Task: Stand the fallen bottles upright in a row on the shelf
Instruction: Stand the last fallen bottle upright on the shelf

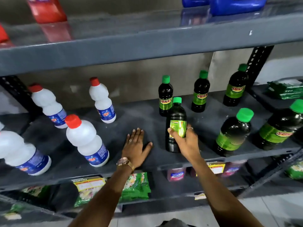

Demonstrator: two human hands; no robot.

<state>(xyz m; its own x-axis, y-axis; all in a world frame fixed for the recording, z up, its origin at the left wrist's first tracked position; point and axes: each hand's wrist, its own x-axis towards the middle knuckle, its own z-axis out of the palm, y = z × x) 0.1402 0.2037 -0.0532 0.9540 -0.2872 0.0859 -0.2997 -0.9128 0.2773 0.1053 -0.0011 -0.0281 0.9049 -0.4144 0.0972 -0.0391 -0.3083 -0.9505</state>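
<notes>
A dark bottle with a green cap and green label stands upright near the front of the grey middle shelf, and my right hand is wrapped around its lower half. My left hand lies flat and open on the shelf just left of it, holding nothing. Several more dark green-capped bottles stand upright: one directly behind, another and a third at the back, two larger-looking ones at the front right. Several white bottles with red caps stand on the left.
The upper shelf board hangs low over the bottles and carries red and blue containers. Green packets lie on the neighbouring shelf to the right. The shelf below holds green bags and other packets. Black slotted uprights frame the shelf.
</notes>
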